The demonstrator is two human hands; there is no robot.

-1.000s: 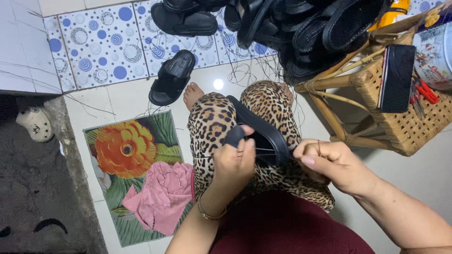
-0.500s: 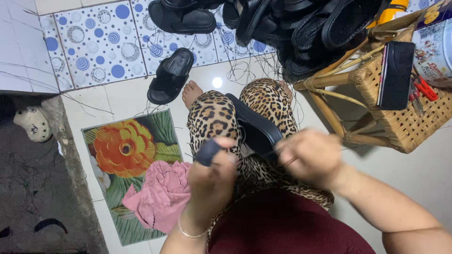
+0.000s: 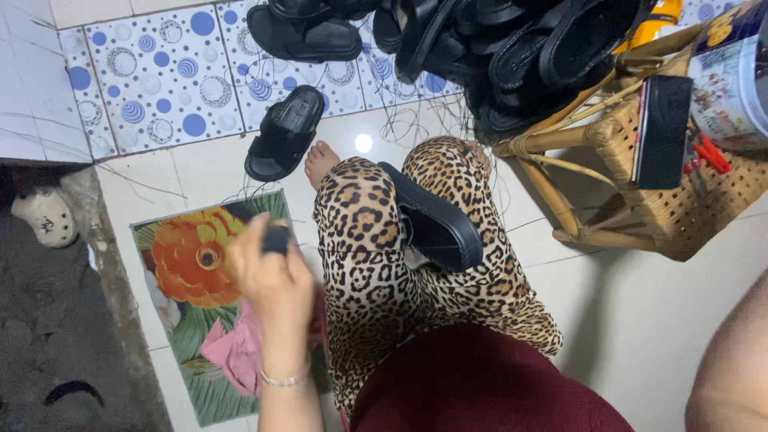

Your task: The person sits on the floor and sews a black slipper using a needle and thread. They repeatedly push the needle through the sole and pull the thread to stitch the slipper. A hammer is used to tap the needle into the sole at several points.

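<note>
A black sandal (image 3: 432, 224) lies sole-up across my lap, resting between my knees in leopard-print trousers (image 3: 360, 240). My left hand (image 3: 268, 280) is raised to the left of my left knee, over the floral mat. Its fingers are closed on a small dark object (image 3: 277, 238) that sticks up from the fingertips. My left hand is apart from the sandal. Of my right side only the bare forearm (image 3: 732, 368) shows at the lower right edge; the hand itself is out of the picture.
A heap of black sandals (image 3: 512, 48) fills the top. One sandal (image 3: 284, 132) lies by my foot. A floral mat (image 3: 192, 264) with a pink cloth (image 3: 232, 352) is on the left. A wicker stool (image 3: 664, 192) with a black flat object (image 3: 660, 132) stands right.
My left hand has swung left off the sandal, carrying the small dark object. My right hand let go of the sandal and pulled back out of view to the right.
</note>
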